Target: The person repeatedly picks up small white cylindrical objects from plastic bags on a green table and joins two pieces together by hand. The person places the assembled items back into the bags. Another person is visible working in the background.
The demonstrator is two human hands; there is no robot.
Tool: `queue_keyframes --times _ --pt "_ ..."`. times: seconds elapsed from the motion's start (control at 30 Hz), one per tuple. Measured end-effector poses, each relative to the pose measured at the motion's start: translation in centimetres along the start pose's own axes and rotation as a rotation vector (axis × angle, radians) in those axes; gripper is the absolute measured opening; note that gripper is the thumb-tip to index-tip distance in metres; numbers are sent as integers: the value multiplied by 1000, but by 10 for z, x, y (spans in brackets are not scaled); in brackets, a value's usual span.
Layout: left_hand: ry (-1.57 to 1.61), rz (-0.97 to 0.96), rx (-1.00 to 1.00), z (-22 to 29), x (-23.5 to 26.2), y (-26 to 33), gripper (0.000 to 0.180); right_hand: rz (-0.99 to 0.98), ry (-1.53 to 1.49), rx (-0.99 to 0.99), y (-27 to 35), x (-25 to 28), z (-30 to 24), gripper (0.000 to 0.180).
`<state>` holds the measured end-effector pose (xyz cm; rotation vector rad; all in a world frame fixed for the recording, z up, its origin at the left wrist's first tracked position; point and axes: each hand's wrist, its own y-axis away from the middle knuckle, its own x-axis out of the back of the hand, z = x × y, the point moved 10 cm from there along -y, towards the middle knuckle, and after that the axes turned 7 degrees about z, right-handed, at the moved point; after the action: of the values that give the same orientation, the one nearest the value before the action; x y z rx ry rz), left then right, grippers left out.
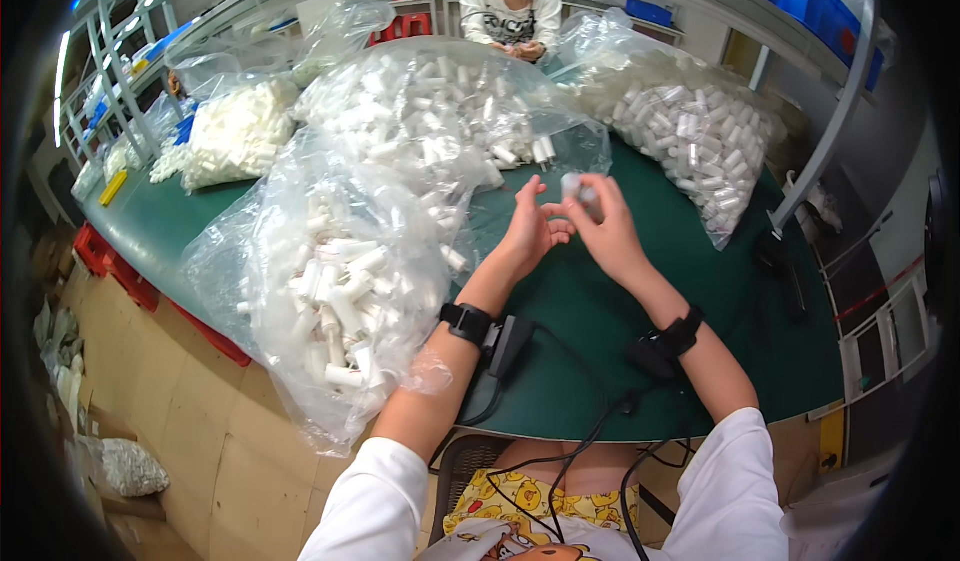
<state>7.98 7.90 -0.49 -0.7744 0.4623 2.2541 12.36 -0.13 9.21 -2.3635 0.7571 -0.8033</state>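
Observation:
My right hand [612,233] is closed around a small white cylindrical piece [578,187], pinched between thumb and fingers above the green table [560,361]. Part of the piece is blurred and hidden by the fingers. Close beside it, my left hand [533,233] has its fingers apart and curled a little, with nothing visible in them. A clear plastic bag [325,426] full of similar white cylinders [345,311] lies open by my left forearm. Beyond my hands, a bigger clear bag [390,61] spills white cylinders toward them.
Another bag of white cylinders [700,141] leans at the far right, and one of cream-white pieces [240,131] stands at the far left. Black cables [590,431] run near the table's front edge. A metal post [825,131] rises at right. Another person [510,16] sits across the table.

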Motion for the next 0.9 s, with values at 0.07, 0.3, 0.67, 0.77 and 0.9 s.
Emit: queue_keyframes --times 0.07,0.3,0.67,0.77,0.9 --pt "-183 86 -95 5 29 -10 51 23 -72 104 -9 -8 -39 29" --pt "-894 231 -817 35 29 -16 36 -976 -610 -571 12 -154 -160 35" --pt "-1643 572 -1247 57 30 33 31 -550 -658 -234 -46 -148 -166 35" --pt "-1739 762 -811 66 57 35 38 -625 -437 -385 -52 -117 -103 25" --pt "-1744 828 -819 67 54 40 37 -804 210 -415 -47 -104 24 20"
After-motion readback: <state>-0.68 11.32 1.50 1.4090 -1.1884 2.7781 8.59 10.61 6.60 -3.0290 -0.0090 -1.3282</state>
